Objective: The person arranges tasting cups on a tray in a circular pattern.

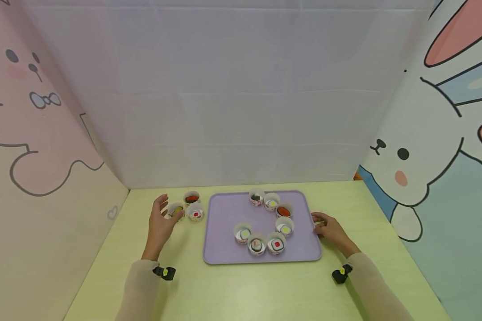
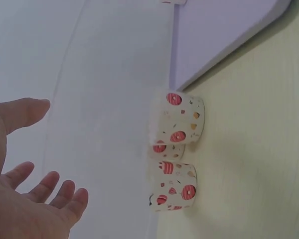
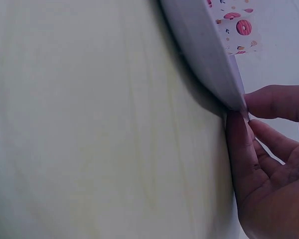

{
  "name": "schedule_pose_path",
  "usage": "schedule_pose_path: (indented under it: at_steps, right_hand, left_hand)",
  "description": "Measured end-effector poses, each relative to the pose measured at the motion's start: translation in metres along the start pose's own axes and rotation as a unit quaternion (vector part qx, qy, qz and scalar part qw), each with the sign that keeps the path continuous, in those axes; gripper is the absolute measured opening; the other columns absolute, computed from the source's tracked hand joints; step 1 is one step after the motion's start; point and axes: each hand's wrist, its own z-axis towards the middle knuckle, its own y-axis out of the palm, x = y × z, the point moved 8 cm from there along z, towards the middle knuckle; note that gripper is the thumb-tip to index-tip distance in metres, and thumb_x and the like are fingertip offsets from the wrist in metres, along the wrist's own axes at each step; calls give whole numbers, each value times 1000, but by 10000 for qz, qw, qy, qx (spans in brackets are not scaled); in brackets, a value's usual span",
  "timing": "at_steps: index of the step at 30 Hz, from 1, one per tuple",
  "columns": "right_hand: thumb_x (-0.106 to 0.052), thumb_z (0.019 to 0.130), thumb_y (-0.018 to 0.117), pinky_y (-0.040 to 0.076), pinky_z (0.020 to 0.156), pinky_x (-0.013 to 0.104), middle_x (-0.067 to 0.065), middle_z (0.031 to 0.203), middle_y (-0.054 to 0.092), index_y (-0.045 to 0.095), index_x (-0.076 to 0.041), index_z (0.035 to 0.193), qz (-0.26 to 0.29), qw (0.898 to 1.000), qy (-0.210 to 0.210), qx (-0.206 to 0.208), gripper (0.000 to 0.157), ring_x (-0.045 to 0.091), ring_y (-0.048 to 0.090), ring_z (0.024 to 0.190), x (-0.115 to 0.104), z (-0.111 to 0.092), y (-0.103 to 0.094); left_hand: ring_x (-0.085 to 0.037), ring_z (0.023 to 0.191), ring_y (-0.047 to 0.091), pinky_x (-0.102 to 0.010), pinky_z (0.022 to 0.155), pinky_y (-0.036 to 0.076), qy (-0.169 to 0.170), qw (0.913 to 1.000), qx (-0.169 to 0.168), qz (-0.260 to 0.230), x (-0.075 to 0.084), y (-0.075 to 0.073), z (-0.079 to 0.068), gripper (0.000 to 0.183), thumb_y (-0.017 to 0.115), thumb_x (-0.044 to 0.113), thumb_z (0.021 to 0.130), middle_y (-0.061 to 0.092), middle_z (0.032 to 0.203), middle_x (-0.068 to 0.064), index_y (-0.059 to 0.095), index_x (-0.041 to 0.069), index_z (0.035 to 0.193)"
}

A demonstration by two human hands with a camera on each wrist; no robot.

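My left hand is raised at the left cups, thumb and fingers spread wide. Nothing lies in its grasp; the left wrist view shows it apart from the patterned paper cups. From the head it overlaps a cup with something yellow inside. Beside that stand a cup with an orange-red piece and one with a red-marked white piece. At the lilac tray's right edge, my right hand pinches the rim, thumb above and a finger underneath.
Several paper cups stand on the tray, among them an orange-red one, a red-marked one and a dark-filled one. The pale yellow table meets a white back wall, with cartoon-printed panels either side.
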Motion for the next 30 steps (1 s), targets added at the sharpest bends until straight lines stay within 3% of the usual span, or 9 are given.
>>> schedule_pose_path:
  at_steps: [5, 13, 22, 30]
  right_hand:
    - [2, 86, 60, 54, 76, 30, 24, 133, 50, 41, 1, 145, -4, 10000, 25, 15, 63, 20, 59, 97, 1, 0, 0]
    - [2, 86, 60, 54, 76, 29, 24, 132, 50, 41, 1, 145, 14, 10000, 14, 22, 63, 17, 59, 95, 0, -1, 1]
    - [3, 84, 60, 54, 74, 28, 24, 131, 50, 42, 2, 145, 54, 10000, 17, 59, 64, 16, 58, 93, -1, -1, 1]
    - [4, 85, 59, 54, 74, 28, 24, 131, 50, 42, 2, 145, 84, 9999, -9, 58, 63, 16, 59, 93, -2, 0, 1]
  left_hand:
    - [-37, 147, 23, -53, 118, 23, -34, 9995, -102, 282, -15, -5, 5, 89, 75, 23, 86, 25, 159, -18, 21, 8, 155]
    - [-40, 151, 11, -65, 114, 23, -453, 9966, -373, 581, -44, -5, 10, 107, 78, 21, 84, 9, 164, -17, 2, 21, 159]
    - [-43, 150, 8, -64, 115, 22, -662, 9948, -553, 536, -66, -2, 15, 113, 77, 19, 84, -2, 164, -19, -9, 20, 158]
    - [-45, 149, 12, -59, 117, 24, -926, 9913, -895, 274, -84, 8, 23, 111, 74, 12, 86, 1, 164, -21, -11, 17, 157]
